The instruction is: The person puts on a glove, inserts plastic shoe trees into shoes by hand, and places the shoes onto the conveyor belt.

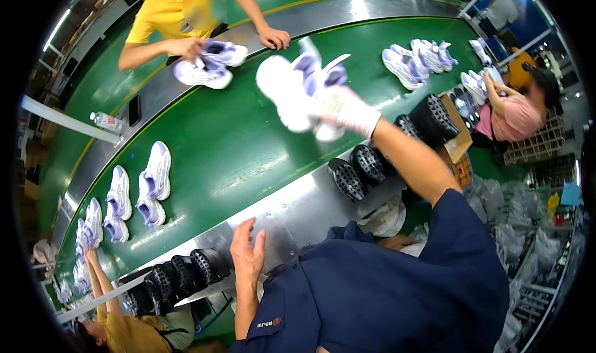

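My right hand, in a white knitted glove, is closed on a pair of white and lavender sneakers. They hang over the green conveyor belt, smeared by motion, and the fingertips are partly hidden. My bare left hand holds nothing. Its fingers are apart and a little curved, above the metal ledge at the belt's near edge. Closest to it are several black perforated shoe forms on the left. More black forms stand in a row below my right forearm.
Pairs of sneakers lie on the belt at left, others at right. Across the belt, a person in yellow handles a pair. Co-workers sit at right and lower left. A bottle and phone rest on the far ledge.
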`<state>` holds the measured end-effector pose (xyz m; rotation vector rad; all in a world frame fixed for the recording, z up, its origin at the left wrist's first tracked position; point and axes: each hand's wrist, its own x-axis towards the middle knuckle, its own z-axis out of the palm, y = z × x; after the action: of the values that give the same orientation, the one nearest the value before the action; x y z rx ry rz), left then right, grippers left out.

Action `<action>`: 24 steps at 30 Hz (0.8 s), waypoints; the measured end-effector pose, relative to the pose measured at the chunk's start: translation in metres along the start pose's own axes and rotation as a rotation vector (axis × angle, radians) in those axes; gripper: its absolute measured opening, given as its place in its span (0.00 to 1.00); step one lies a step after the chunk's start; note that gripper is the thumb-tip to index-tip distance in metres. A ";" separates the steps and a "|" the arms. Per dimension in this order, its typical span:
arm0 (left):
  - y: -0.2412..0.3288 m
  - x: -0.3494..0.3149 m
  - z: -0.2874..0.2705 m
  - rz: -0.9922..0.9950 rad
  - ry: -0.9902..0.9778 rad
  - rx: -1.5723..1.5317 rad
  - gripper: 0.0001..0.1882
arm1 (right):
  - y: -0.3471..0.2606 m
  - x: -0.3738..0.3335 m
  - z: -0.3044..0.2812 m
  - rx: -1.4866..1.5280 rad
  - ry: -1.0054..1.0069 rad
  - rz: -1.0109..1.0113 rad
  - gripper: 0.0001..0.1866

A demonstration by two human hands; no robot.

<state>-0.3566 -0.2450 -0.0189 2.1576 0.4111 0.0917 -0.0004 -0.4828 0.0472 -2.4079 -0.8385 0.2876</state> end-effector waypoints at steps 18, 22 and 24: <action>-0.064 0.002 -0.017 -0.245 -0.014 -0.229 0.46 | -0.083 -0.242 0.137 0.070 0.433 0.220 0.16; -0.065 0.003 -0.036 -0.070 0.358 -0.109 0.30 | 0.024 -0.263 0.077 -0.438 0.733 0.641 0.31; -0.048 0.009 -0.039 -0.043 0.332 -0.079 0.25 | 0.059 -0.266 0.067 -0.572 0.652 0.702 0.32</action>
<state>-0.3690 -0.1857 -0.0353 2.0566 0.6330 0.4388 -0.2039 -0.6571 -0.0374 -2.9645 0.2798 -0.5386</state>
